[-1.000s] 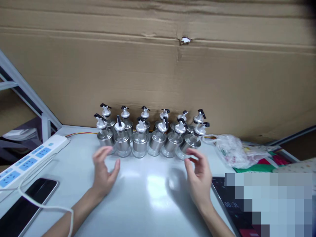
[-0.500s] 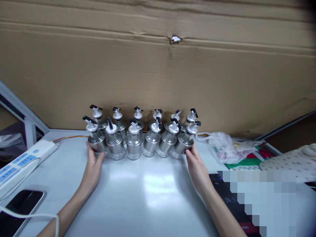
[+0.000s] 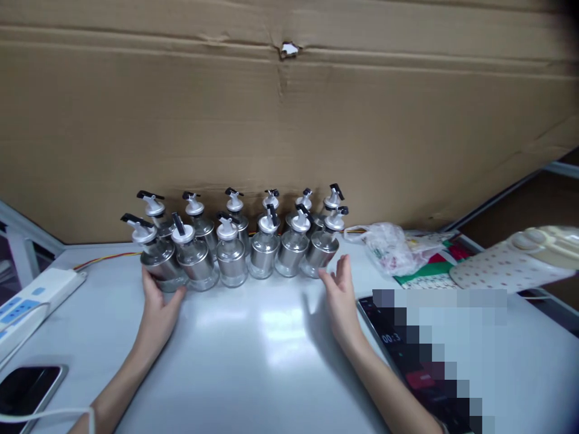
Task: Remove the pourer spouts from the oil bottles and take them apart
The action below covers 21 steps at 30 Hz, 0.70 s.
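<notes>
Several small glass bottles (image 3: 230, 259) with silver collars and white pourer caps stand in two rows against a cardboard wall. My left hand (image 3: 157, 313) lies on the white table (image 3: 253, 367) with its fingers cupped against the front-left bottle (image 3: 156, 259). My right hand (image 3: 339, 295) is open, fingers stretched out, just beside the front-right bottle (image 3: 322, 247) and a little apart from it.
A white power strip (image 3: 31, 298) and a black phone (image 3: 27, 392) with a white cable lie at the left. At the right are a crumpled plastic bag (image 3: 389, 247), a dotted cream object (image 3: 520, 259) and a dark device (image 3: 398, 337). The cardboard sheet (image 3: 289, 120) closes off the back.
Both hands reached forward to the ends of the bottle group. The left hand stays against the left bottle; the right hand has drawn slightly off the right one. The view swung right.
</notes>
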Tool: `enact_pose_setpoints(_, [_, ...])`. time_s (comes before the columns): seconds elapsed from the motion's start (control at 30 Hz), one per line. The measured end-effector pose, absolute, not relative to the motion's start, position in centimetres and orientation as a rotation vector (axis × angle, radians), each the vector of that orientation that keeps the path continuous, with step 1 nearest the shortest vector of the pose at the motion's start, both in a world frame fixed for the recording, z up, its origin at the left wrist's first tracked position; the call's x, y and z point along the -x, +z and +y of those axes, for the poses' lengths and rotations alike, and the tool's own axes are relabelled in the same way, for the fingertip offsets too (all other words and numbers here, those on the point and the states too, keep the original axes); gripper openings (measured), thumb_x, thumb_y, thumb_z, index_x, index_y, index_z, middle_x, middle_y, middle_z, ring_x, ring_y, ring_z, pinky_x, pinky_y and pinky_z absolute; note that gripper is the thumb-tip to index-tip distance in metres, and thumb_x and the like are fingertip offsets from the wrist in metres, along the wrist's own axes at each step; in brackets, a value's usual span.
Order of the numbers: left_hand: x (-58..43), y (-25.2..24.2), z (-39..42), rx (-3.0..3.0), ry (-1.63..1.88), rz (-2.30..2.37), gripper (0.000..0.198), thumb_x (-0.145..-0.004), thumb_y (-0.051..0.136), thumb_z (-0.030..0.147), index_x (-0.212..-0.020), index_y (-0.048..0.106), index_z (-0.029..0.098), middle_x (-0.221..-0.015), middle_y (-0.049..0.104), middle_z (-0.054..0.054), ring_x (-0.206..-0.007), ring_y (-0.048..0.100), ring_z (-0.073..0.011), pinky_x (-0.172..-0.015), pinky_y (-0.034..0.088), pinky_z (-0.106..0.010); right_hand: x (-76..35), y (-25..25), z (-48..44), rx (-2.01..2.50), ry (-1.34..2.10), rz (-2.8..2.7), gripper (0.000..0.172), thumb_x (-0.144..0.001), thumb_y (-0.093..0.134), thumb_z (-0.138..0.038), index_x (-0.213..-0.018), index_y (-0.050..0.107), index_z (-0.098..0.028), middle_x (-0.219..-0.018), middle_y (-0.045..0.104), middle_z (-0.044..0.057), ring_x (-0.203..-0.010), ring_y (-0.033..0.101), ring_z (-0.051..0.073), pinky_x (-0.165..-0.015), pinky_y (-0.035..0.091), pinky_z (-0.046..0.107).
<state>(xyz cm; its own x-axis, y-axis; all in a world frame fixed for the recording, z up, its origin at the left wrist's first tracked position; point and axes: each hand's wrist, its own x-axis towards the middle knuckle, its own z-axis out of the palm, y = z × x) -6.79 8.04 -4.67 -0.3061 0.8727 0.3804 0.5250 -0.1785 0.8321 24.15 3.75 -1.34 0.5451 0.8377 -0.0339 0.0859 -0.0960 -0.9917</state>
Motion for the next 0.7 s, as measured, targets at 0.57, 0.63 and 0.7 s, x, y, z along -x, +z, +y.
enact_pose_setpoints(0.57, [6.2,-4.3,7.3,-1.618,1.397,1.694,0.086,-0.072,0.061,0.029,-0.142,0.012,0.016,-0.138,0.03,-0.016,-0.13,0.033,-0.0278,-0.113,0.021,-0.048,-21.0,-1.8,1.5,1.783,0.814,-1.899,0.073,-0.087,0.039,-0.033,-0.15,0.005,-0.014,-0.156,0.002,0.006,-0.143,-0.004,0.02,-0.116,0.012,0.047])
enact_pose_setpoints(0.63, [6.2,-4.5,7.2,-1.605,1.409,1.685,0.087,-0.072,0.062,0.027,-0.142,0.012,0.017,-0.14,0.029,-0.016,-0.132,0.031,-0.027,-0.113,0.02,-0.046,-21.0,-1.4,1.5,1.83,0.79,-1.936,0.073,-0.088,0.038,-0.033,-0.149,0.004,-0.011,-0.156,0.0,0.007,-0.142,-0.004,0.02,-0.116,0.013,0.045])
enact_pose_setpoints(0.7, [6.2,-4.8,7.2,-1.592,1.426,1.682,0.088,-0.072,0.063,0.026,-0.142,0.011,0.018,-0.141,0.027,-0.016,-0.133,0.029,-0.0269,-0.114,0.02,-0.046,-20.9,-1.1,1.3,1.87,0.75,-2.055,0.071,-0.089,0.038,-0.032,-0.149,0.009,-0.01,-0.155,0.001,0.009,-0.142,-0.002,0.021,-0.116,0.013,0.045])
